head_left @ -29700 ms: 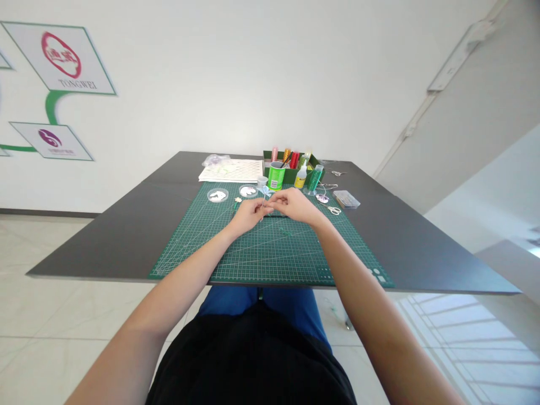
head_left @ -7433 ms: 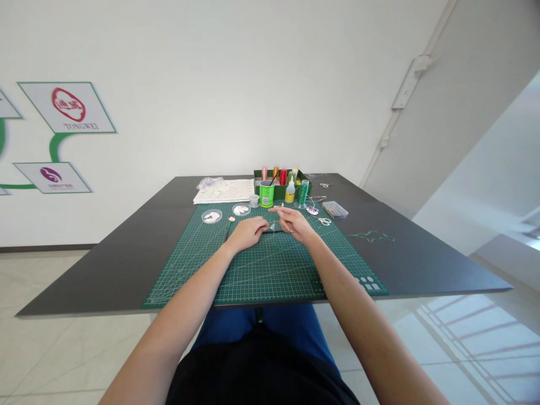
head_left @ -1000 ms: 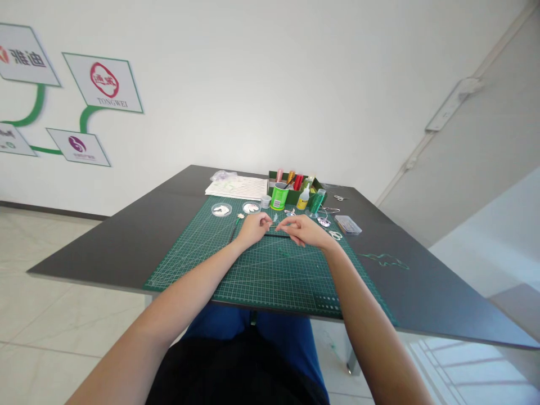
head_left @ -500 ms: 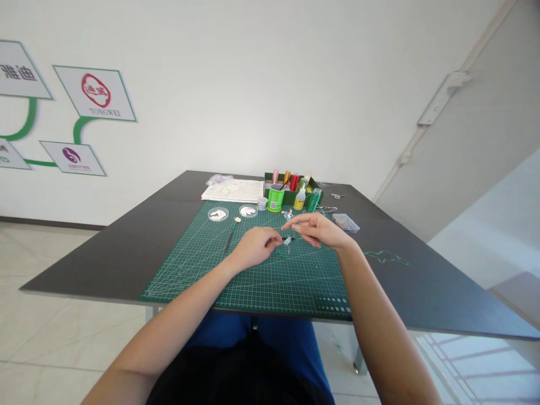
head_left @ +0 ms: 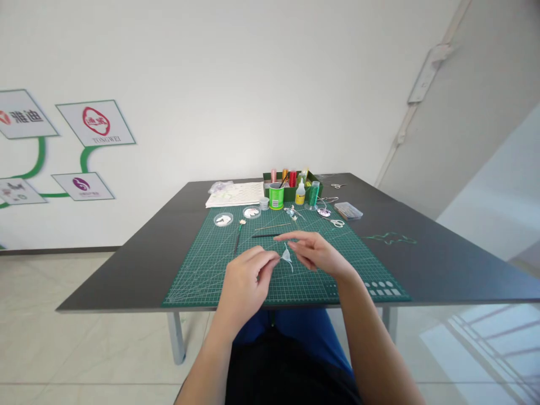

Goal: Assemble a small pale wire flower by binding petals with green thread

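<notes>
My left hand (head_left: 248, 278) pinches, between thumb and fingertips, the end of a small pale-blue petal-like flower piece (head_left: 286, 256) with thin curling strands. It is held above the green cutting mat (head_left: 198, 275). My right hand (head_left: 314, 250) hovers just to its right, index finger stretched out above the piece and the other fingers loosely bent. No held thing shows in that hand. Beyond the hands, a dark slim tool (head_left: 265, 235) and a thin stick (head_left: 272, 226) lie on the mat. A small flower on a green stem (head_left: 241, 226) rests to the left.
Two shallow dishes (head_left: 223, 219) with white pieces stand behind. Farther back are a green can (head_left: 276, 197), a glue bottle (head_left: 300, 193), a green thread spool (head_left: 314, 194) and a box of spools (head_left: 289, 194). Scissors (head_left: 336, 223), a clear case (head_left: 348, 211) and loose green thread (head_left: 392, 239) lie right.
The camera view has shifted. My left hand has turned and come nearer the table's front edge, with the pale piece now more plainly visible at its fingertips. My right hand remains beside it.
</notes>
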The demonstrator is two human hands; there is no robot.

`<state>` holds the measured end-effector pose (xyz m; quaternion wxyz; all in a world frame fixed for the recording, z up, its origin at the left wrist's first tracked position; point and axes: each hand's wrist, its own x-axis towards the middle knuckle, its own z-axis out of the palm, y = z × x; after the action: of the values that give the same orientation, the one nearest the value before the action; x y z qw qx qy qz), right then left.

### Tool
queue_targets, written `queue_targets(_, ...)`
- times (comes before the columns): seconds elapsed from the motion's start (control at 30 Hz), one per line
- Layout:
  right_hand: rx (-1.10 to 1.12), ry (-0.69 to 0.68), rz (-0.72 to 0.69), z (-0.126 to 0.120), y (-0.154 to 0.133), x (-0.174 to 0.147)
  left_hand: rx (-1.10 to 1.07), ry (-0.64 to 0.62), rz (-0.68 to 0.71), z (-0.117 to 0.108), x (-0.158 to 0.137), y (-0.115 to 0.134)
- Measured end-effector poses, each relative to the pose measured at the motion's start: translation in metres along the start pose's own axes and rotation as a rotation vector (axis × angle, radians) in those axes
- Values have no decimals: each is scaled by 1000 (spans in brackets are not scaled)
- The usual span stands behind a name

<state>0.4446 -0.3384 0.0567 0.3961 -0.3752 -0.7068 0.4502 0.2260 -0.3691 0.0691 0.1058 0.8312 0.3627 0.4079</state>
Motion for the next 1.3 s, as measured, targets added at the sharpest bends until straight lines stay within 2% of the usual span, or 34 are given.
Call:
queue_targets(0.17,14,44,50,37,-3,-22,-14,70,26,-15,-3,12)
queue_targets(0.3,-5,54,73,49,-12,-38,-21,95,4,-22,-6,16)
queue_targets(0.7,-43,-38,76,57,-49,-63,-19,192,7,-32,-1,18)
queue_targets(1.1,-48,6,-84,46,-88,-78,79,254,166,-54,26,38)
queue_targets(1.3,-57,66,-141,45,-105,-80,107,248,176,-56,32,48)
